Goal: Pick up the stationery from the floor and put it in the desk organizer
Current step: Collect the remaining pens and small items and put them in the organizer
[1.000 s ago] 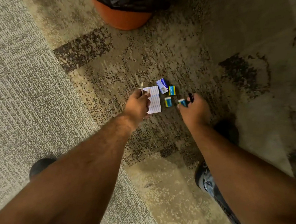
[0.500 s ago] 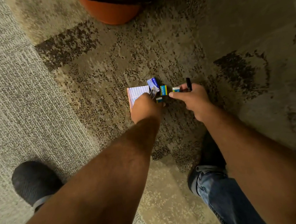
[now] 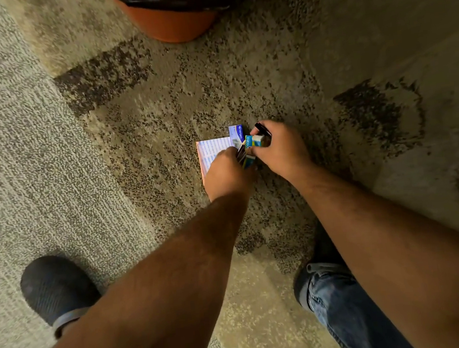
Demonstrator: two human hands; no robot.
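A white lined notepad [image 3: 211, 151] lies on the carpet, partly under my left hand [image 3: 227, 174]. A blue-and-white box [image 3: 236, 134] rests at the pad's far right corner. My left hand is closed on a pencil and a small blue-yellow box [image 3: 248, 161]. Touching it on the right, my right hand [image 3: 280, 149] grips a small teal-and-white box [image 3: 256, 140] together with a black pen [image 3: 262, 128]. No desk organizer is in view.
An orange bin [image 3: 171, 22] with a black liner stands at the far edge. My two shoes, the left shoe [image 3: 56, 293] and the right shoe [image 3: 319, 263], rest on patterned carpet [image 3: 133, 121] near the bottom.
My right hand moved left until it met my left hand over the small boxes. My left hand closed on a small blue-yellow box beside the pad. The view shifted slightly.
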